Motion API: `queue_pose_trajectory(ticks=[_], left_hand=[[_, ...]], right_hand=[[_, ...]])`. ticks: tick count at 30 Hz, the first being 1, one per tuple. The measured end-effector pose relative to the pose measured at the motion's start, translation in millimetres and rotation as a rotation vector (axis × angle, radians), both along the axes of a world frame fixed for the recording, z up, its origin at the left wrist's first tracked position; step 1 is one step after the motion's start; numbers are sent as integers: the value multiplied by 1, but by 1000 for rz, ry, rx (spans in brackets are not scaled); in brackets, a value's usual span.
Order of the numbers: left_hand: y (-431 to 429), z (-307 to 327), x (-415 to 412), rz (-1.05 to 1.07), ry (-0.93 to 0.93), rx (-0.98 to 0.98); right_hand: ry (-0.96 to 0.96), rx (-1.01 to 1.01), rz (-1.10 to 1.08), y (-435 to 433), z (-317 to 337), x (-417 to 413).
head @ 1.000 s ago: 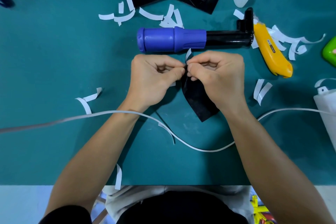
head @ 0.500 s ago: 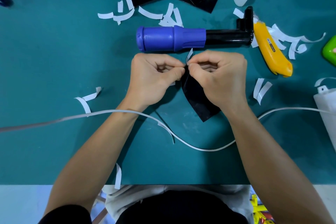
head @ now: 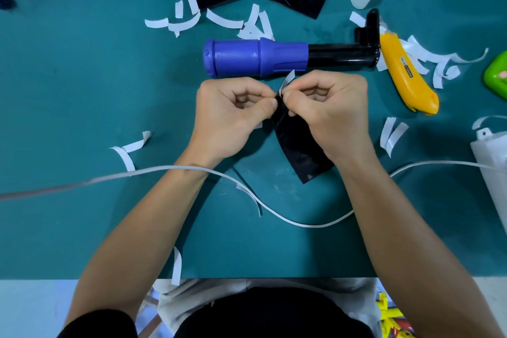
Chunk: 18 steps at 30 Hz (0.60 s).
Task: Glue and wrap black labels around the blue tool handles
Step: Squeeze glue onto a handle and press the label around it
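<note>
Handle (head: pixel 255 59), blue, lying left-right, butt leftward, left hand (head: pixel 230 111) and right hand (head: pixel 333 111) both pinching black label (head: pixel 297 145)

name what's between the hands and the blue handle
Head view: only a white strip, rising where left hand and right hand pinch, toward the blue handle.
</note>
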<state>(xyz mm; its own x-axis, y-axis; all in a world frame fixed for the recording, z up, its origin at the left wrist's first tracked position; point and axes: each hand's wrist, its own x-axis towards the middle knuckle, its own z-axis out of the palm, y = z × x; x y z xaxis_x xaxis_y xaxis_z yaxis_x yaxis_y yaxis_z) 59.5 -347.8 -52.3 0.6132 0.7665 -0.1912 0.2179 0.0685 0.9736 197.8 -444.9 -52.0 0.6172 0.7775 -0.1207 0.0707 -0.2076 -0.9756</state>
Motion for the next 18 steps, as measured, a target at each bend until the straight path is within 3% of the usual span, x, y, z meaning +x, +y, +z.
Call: queue_pose_trajectory(ticks=[8,18], left_hand=[[-1,-3,-1,-22,41,91],[-2,-3,-1,-30,28,95]], right_hand=[[-77,-13,13,-1,2,-4],[10,-2,41,-1,-2,1]])
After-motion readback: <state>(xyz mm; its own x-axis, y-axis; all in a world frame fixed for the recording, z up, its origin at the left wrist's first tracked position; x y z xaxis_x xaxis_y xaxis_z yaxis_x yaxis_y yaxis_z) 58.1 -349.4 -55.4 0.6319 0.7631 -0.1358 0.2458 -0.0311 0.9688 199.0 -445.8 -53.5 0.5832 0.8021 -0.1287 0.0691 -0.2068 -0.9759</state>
